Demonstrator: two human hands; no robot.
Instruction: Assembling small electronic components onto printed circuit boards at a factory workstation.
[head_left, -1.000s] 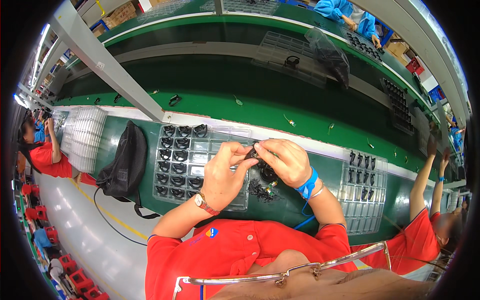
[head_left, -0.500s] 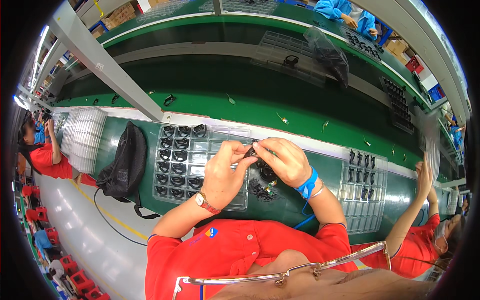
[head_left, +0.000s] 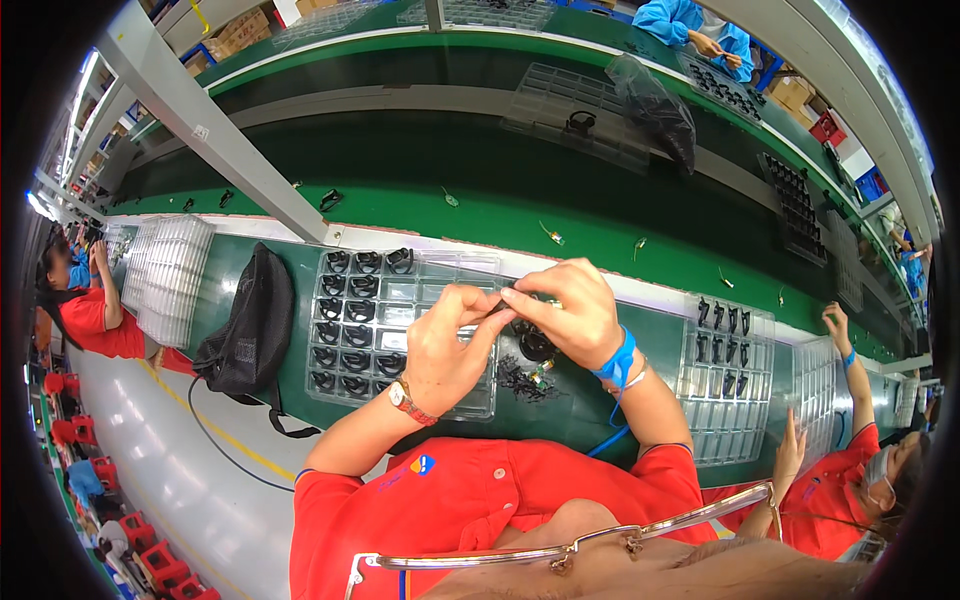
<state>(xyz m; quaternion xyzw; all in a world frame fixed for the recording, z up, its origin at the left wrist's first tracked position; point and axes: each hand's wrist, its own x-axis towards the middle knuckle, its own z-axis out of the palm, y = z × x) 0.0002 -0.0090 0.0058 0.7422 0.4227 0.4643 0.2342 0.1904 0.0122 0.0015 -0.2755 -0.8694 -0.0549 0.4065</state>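
My left hand (head_left: 447,335) and my right hand (head_left: 570,312) meet fingertip to fingertip above the workbench. Both pinch a small black part (head_left: 503,303), mostly covered by my fingers, so its exact kind is hidden. Under my right hand lie larger black rounded parts (head_left: 535,345) and a pile of tiny black pieces (head_left: 525,380), with a small green circuit board (head_left: 543,368) beside them. Left of and partly beneath my left hand sits a clear compartment tray (head_left: 398,318), its left columns filled with black clip-like parts (head_left: 357,311).
A second clear tray (head_left: 725,400) with several black parts stands to the right. A black bag (head_left: 252,320) and stacked trays (head_left: 172,280) are left. Beyond the bench runs a green conveyor (head_left: 400,190) carrying small boards. A grey post (head_left: 220,130) rises at left. A co-worker (head_left: 840,480) sits at right.
My right hand's fingers have shifted slightly while still pinching at the same spot. Items on the conveyor have moved left. The co-worker at right has lowered a clear tray onto the bench.
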